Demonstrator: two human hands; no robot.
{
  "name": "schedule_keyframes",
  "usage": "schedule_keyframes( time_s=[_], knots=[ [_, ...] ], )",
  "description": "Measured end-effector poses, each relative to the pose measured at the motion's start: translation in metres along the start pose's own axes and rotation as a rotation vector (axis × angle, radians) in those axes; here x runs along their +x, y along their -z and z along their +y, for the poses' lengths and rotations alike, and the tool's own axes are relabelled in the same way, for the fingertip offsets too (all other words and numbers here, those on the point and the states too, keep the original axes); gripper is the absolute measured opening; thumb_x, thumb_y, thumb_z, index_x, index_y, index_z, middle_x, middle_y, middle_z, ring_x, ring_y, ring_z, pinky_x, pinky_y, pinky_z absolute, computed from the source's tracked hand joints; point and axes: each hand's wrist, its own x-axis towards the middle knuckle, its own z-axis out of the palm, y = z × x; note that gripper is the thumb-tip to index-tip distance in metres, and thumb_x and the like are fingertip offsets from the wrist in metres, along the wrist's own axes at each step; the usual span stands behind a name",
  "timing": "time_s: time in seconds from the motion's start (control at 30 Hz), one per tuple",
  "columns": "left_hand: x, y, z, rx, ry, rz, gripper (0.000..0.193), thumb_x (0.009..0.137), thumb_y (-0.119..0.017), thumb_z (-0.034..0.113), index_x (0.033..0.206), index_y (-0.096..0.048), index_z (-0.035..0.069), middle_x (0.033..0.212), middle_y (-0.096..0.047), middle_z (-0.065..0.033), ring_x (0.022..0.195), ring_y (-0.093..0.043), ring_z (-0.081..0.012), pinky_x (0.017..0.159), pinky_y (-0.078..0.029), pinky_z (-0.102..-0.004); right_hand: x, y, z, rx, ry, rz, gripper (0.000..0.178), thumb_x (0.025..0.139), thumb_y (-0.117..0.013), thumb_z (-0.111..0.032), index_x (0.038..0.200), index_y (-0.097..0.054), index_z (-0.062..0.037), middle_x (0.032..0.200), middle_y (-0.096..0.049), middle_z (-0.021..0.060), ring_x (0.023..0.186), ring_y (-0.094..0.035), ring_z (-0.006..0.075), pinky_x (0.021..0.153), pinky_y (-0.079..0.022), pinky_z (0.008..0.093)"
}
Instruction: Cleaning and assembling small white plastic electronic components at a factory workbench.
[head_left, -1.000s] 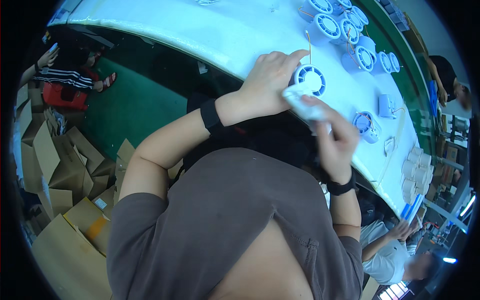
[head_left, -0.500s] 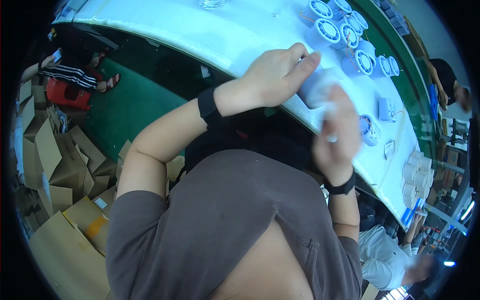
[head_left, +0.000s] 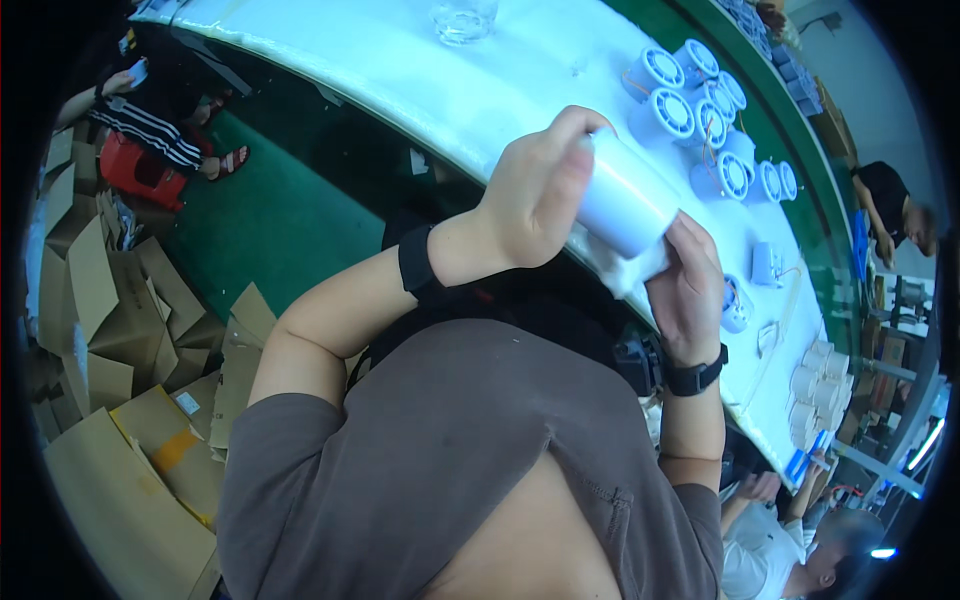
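At the near edge of the worktop (head_left: 440, 110), I now have the cylinder (head_left: 630, 195) tipped, smooth side exposed — left hand (head_left: 535, 190) gripping it, right hand (head_left: 690, 280) clutching the cloth (head_left: 622, 270).

the white cylinder (head_left: 625, 195) has turned: its vented face, in view a second ago, is now hidden, and its smooth side slants from the left grip (head_left: 532, 190) toward the right grip (head_left: 690, 285). the white cloth (head_left: 625, 270), earlier against that face, now bunches under the cylinder at the right grip.

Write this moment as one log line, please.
left hand: grips white cylinder | right hand: holds white cloth at cylinder's lower end | table: white fan units
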Motion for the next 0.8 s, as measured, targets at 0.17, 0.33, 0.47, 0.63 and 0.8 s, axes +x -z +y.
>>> schedule_keyframes(
  time_s=[0.17,0.33,0.47,0.63,0.8],
  knots=[
    [0.005,0.005,-0.001,-0.679,0.723,-0.054,0.049,0.086,-0.022,0.044,0.078,-0.047,0.002,0.054,-0.045,-0.0028,0.045,-0.037,-0.0133,0.043,-0.029,-0.0249,0.001,-0.004,-0.014,-0.558,0.485,0.132,0.026,0.083,-0.042,-0.011,0.105,-0.048,0.0009,0.097,-0.054,0.0141,0.087,-0.053,0.0230,0.075,-0.041,0.0312],
    [0.003,0.004,0.009,-0.890,1.005,-0.086,0.055,0.085,-0.020,0.049,0.071,-0.048,0.004,0.055,-0.044,0.0008,0.045,-0.030,-0.0084,0.042,-0.023,-0.0209,0.012,-0.036,-0.038,-1.379,0.989,-0.357,0.033,0.072,-0.049,-0.003,0.105,-0.048,0.0009,0.094,-0.054,0.0165,0.086,-0.053,0.0274,0.071,-0.042,0.0303],
    [0.000,0.010,-0.006,-0.876,1.069,-0.456,0.049,0.086,-0.019,0.046,0.104,-0.047,0.009,0.079,-0.051,-0.0007,0.054,-0.043,-0.0045,0.046,-0.031,-0.0158,0.013,-0.028,-0.037,-1.336,0.965,-0.414,0.028,0.076,-0.041,0.000,0.102,-0.051,0.0018,0.095,-0.054,0.0179,0.081,-0.055,0.0279,0.070,-0.044,0.0292],
    [0.000,0.001,0.010,-0.329,0.369,-0.080,0.059,0.082,-0.026,0.053,0.094,-0.048,0.000,0.073,-0.052,-0.0100,0.062,-0.047,-0.0171,0.056,-0.039,-0.0274,0.007,-0.026,-0.032,-1.102,0.498,-0.346,0.026,0.073,-0.044,0.003,0.098,-0.051,0.0032,0.087,-0.056,0.0162,0.071,-0.056,0.0261,0.060,-0.045,0.0289],
    [0.011,0.001,0.002,-0.030,-0.317,0.043,0.069,0.078,-0.027,0.059,0.104,-0.042,-0.003,0.084,-0.051,-0.0096,0.069,-0.048,-0.0138,0.061,-0.040,-0.0240,0.000,-0.034,-0.021,0.017,-0.145,-0.178,0.022,0.072,-0.047,0.006,0.093,-0.049,0.0055,0.072,-0.056,0.0141,0.059,-0.056,0.0254,0.051,-0.044,0.0275]
  ],
)
